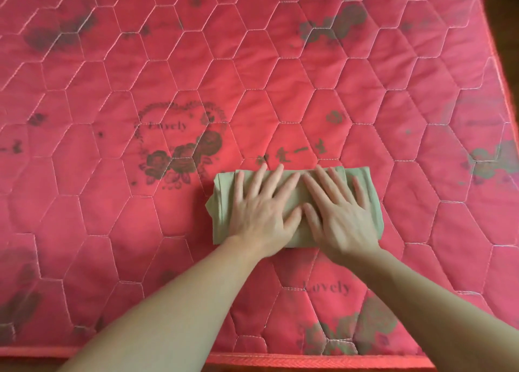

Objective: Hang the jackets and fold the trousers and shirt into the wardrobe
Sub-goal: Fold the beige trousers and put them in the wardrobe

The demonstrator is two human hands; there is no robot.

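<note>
Folded olive-green garment (pixel 222 200), a soft, compact rectangle, lying on a red quilted mattress (pixel 280 76) with hexagonal stitching and dark floral print, near the mattress's front edge. Left hand (pixel 262 210) and right hand (pixel 338 211), fingers spread flat, press side by side on the garment, thumbs nearly touching.

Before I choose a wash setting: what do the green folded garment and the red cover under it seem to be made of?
The green folded garment, pressed flat under the left hand and the right hand, looks like a thin, matte woven cloth, perhaps cotton: soft creases, no sheen. The red cover looks like padded quilted fabric with a slight sheen: stitched hexagons puff between seams, and the print is faded. The exact fibre cannot be told.
</note>
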